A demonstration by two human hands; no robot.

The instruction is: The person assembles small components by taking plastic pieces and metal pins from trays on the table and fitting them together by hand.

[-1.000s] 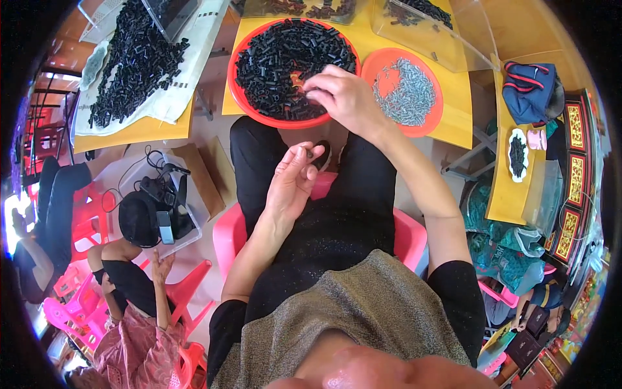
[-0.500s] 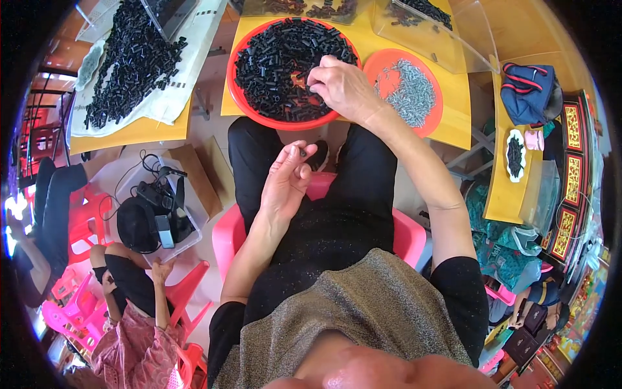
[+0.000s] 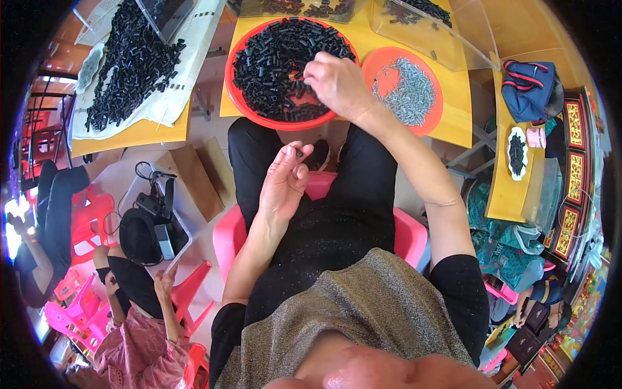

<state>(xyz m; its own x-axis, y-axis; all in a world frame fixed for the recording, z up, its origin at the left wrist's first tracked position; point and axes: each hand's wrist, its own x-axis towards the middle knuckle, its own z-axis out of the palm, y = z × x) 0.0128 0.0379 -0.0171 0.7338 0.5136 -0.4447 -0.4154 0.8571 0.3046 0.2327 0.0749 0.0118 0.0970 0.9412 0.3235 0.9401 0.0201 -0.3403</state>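
Observation:
My left hand is above my lap, palm up, its thumb and fingers closed on a small dark tube-like piece whose end shows at the fingertips. My right hand reaches over the right side of a red round basin. Its fingers are pinched together near the black pieces, and whatever they hold is hidden. Short black tubes fill the basin, with the red bottom showing through near my right fingertips. Beside the basin, an orange-red plate carries many small silvery screw-like parts.
Clear plastic bins stand at the table's back. Left, a pile of black tubes lies on a white cloth. A blue bag and a white dish are at right. Another person in pink sits at lower left.
My right hand has shifted slightly left and away from me over the basin, still pinched. My left hand stays nearly in place with its small piece.

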